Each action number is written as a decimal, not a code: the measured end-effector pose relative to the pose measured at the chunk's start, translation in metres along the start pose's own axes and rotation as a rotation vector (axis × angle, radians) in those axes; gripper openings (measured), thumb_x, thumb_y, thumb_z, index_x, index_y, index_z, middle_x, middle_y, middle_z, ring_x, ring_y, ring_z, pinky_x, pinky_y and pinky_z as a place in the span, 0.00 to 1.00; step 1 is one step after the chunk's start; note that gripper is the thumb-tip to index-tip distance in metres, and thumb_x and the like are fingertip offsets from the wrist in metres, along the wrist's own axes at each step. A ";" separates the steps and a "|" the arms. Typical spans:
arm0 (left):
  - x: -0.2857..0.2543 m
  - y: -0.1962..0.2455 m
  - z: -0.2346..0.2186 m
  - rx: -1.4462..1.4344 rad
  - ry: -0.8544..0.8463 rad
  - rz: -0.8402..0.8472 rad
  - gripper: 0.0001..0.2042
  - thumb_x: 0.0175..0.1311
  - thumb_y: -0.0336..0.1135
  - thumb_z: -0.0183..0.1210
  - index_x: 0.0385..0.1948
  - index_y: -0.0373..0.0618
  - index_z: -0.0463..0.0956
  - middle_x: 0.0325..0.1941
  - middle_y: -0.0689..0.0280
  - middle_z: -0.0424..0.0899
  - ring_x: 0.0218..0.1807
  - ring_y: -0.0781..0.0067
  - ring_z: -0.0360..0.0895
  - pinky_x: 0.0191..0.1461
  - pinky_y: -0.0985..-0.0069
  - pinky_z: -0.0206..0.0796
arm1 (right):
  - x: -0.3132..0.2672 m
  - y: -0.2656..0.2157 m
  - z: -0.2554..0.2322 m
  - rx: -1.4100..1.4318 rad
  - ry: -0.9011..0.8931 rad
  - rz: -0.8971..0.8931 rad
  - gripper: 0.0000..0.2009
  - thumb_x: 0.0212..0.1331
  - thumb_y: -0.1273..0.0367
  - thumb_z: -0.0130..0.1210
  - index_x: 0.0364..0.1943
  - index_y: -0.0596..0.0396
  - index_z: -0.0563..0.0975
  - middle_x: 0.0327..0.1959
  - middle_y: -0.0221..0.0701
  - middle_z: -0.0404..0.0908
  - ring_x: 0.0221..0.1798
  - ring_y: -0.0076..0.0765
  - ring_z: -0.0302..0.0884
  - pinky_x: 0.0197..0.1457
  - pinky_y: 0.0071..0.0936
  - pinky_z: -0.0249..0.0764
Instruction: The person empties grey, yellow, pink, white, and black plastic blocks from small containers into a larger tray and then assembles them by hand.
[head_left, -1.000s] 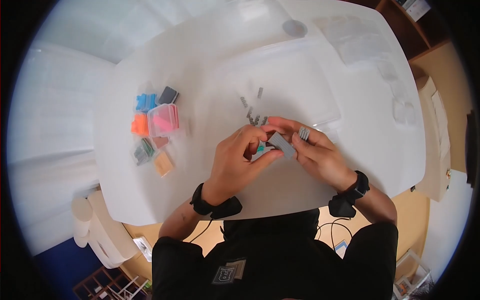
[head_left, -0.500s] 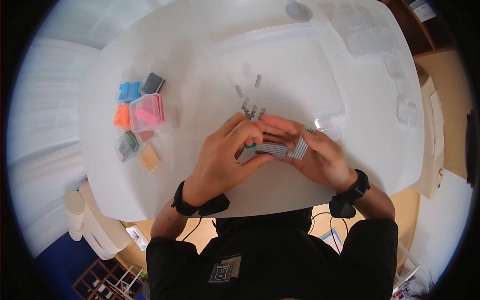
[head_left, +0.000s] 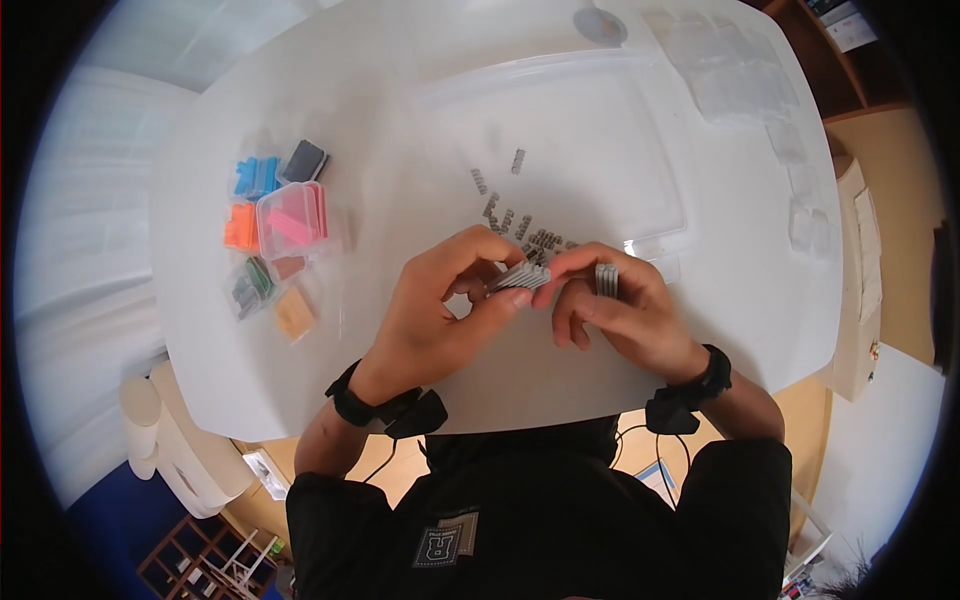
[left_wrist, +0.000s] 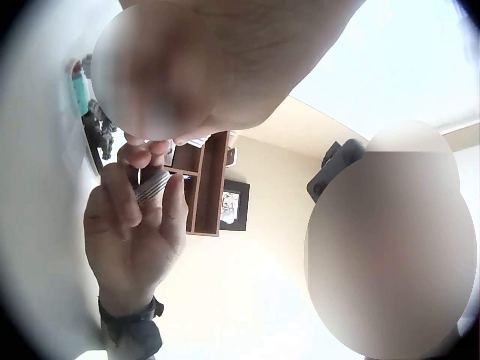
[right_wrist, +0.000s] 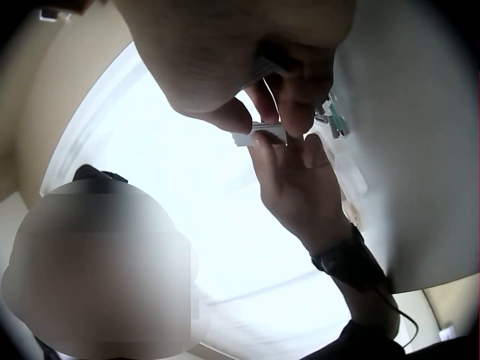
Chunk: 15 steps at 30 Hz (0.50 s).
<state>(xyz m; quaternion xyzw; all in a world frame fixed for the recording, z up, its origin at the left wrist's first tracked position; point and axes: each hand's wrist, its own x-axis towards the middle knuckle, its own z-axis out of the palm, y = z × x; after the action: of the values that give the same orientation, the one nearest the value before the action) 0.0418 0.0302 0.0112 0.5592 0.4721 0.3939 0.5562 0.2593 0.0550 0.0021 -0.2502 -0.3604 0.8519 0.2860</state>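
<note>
My left hand (head_left: 430, 305) pinches a grey ridged block, like several thin toy strips stacked together (head_left: 517, 279), between thumb and fingers. My right hand (head_left: 640, 315) holds a second grey ridged block (head_left: 606, 280) in its curled fingers. Its index fingertip reaches to the end of the left hand's block. In the right wrist view the left hand's block (right_wrist: 259, 134) shows pale, with fingers of both hands at it. The left wrist view shows the right hand's block (left_wrist: 152, 186) between its fingers and thumb. Loose grey studded pieces (head_left: 543, 240) lie just beyond the fingertips.
Clear boxes with pink (head_left: 293, 225), orange (head_left: 241, 228) and blue (head_left: 256, 178) pieces stand at the table's left. A dark grey block (head_left: 304, 160) and a tan one (head_left: 294, 315) lie among them. Transparent containers (head_left: 730, 75) sit at the far right.
The block in my left hand has tilted so its ridged edges face up. My right hand's block has drawn away from it, and more loose grey pieces now show beyond the hands.
</note>
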 end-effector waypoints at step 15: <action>-0.003 0.005 0.009 -0.110 -0.054 -0.095 0.07 0.57 0.29 0.63 0.30 0.37 0.73 0.25 0.69 0.75 0.27 0.88 0.69 0.28 0.88 0.60 | 0.001 0.018 0.004 -0.678 0.078 -0.329 0.05 0.54 0.75 0.59 0.33 0.59 0.77 0.20 0.26 0.70 0.21 0.19 0.61 0.25 0.19 0.59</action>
<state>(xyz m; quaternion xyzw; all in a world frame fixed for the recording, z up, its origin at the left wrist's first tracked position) 0.0506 0.0256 0.0162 0.5153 0.4605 0.3772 0.6166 0.2506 0.0432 -0.0093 -0.3019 -0.6461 0.6167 0.3333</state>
